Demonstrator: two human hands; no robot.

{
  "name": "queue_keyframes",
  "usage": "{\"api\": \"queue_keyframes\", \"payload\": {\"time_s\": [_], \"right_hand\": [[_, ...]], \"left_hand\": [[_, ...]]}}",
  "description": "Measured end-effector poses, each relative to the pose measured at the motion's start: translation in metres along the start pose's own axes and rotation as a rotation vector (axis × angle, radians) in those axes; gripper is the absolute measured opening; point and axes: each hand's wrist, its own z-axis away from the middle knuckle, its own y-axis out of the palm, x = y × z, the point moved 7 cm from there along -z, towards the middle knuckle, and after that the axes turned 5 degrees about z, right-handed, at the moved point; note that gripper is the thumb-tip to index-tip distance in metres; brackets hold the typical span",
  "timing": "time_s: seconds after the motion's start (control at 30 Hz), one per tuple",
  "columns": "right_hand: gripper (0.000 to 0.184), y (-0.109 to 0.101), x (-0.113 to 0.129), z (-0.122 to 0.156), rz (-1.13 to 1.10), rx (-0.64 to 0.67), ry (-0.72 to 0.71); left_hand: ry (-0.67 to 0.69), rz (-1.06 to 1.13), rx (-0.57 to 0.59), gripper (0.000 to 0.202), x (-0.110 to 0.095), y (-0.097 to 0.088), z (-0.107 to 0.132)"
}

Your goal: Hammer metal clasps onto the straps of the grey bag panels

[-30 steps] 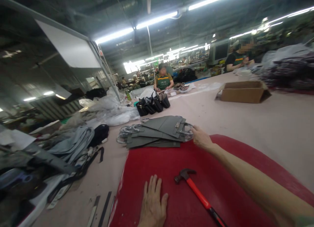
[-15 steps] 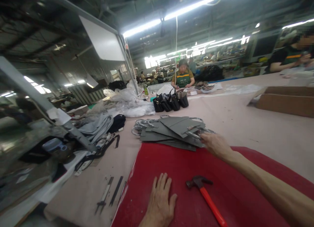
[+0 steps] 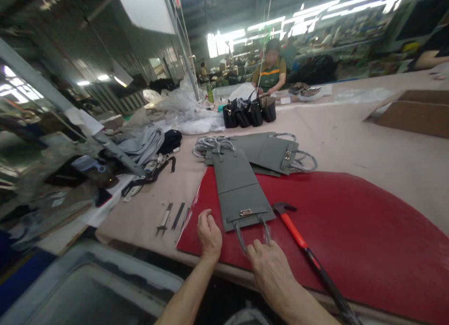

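Observation:
A long grey bag panel [image 3: 237, 189] with a metal clasp and a wrapped handle lies on the red mat [image 3: 351, 222], its handle end toward me. My right hand [image 3: 270, 269] is closed on that handle loop at the near edge. My left hand [image 3: 209, 234] rests on the mat with fingers curled, touching the panel's near left corner. A hammer with a red and black handle [image 3: 301, 243] lies just right of the panel. Behind, a pile of more grey panels [image 3: 270, 149] sits at the mat's far edge.
Small metal tools [image 3: 171, 217] lie left of the mat. Black handbags [image 3: 250, 112] stand further back, beside white plastic wrap [image 3: 189, 114] and heaped grey material [image 3: 140, 145]. A cardboard box [image 3: 410, 112] sits at the right. A person in green [image 3: 270, 70] works at the far end.
My right hand has pulled one grey panel off the pile and drawn it toward me across the mat. My left hand moved from flat on the mat to the panel's corner. My view tilted down.

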Motion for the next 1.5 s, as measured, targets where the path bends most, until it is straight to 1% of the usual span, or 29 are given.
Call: {"api": "queue_keyframes", "payload": {"time_s": [0.03,0.1,0.2,0.27,0.4,0.57,0.67,0.73,0.8,0.83,0.9,1.0,1.07,1.17,1.3,1.4,1.5], "right_hand": [[0.018,0.006,0.007,0.011,-0.016,0.001,-0.002],[0.021,0.017,0.018,0.029,-0.04,0.008,-0.006],[0.024,0.031,0.031,0.047,-0.06,0.037,-0.032],[0.025,0.039,0.037,0.054,-0.064,0.034,-0.038],[0.029,0.047,0.039,0.061,-0.056,-0.013,-0.027],[0.023,0.05,0.038,0.059,-0.033,-0.151,-0.089],[0.015,0.048,0.035,0.055,-0.093,-0.193,-0.114],[0.015,0.041,0.027,0.055,-0.183,-0.203,-0.08],[0.023,0.029,0.012,0.055,-0.278,-0.243,-0.011],[0.026,0.021,0.003,0.055,-0.303,-0.275,0.03],[0.031,0.007,-0.018,0.052,-0.29,-0.346,0.115],[0.037,-0.003,-0.044,0.039,-0.208,-0.405,0.196],[0.039,-0.001,-0.051,0.025,-0.176,-0.431,0.178],[0.042,0.011,-0.045,0.003,-0.152,-0.441,0.098],[0.045,0.029,-0.025,-0.015,-0.122,-0.431,0.004],[0.047,0.036,-0.019,-0.016,-0.093,-0.449,-0.021],[0.046,0.041,-0.021,-0.016,-0.112,-0.466,-0.042]], "left_hand": [[0.001,0.007,0.048,0.032,0.001,-0.006,0.003],[0.058,0.016,0.19,0.031,-0.003,-0.01,0.014],[0.197,-0.029,0.392,0.029,-0.015,-0.008,0.033],[0.266,-0.061,0.484,0.029,-0.021,-0.006,0.042],[0.309,-0.064,0.564,0.034,-0.028,-0.005,0.045],[0.361,-0.088,0.663,0.039,-0.036,0.0,0.04],[0.337,-0.026,0.692,0.036,-0.035,0.0,0.034],[0.267,0.087,0.665,0.03,-0.031,-0.006,0.025],[0.169,0.181,0.596,0.026,-0.021,-0.018,0.012],[0.122,0.194,0.554,0.026,-0.013,-0.025,0.004],[0.036,0.147,0.477,0.024,0.005,-0.04,-0.013],[-0.052,-0.078,0.368,0.022,0.035,-0.068,-0.042],[-0.11,-0.296,0.327,0.023,0.054,-0.089,-0.063],[-0.214,-0.532,0.324,0.023,0.08,-0.118,-0.091],[-0.295,-0.622,0.323,0.02,0.106,-0.145,-0.119],[-0.334,-0.65,0.343,0.02,0.121,-0.154,-0.129],[-0.367,-0.664,0.397,0.02,0.131,-0.15,-0.133]]}}
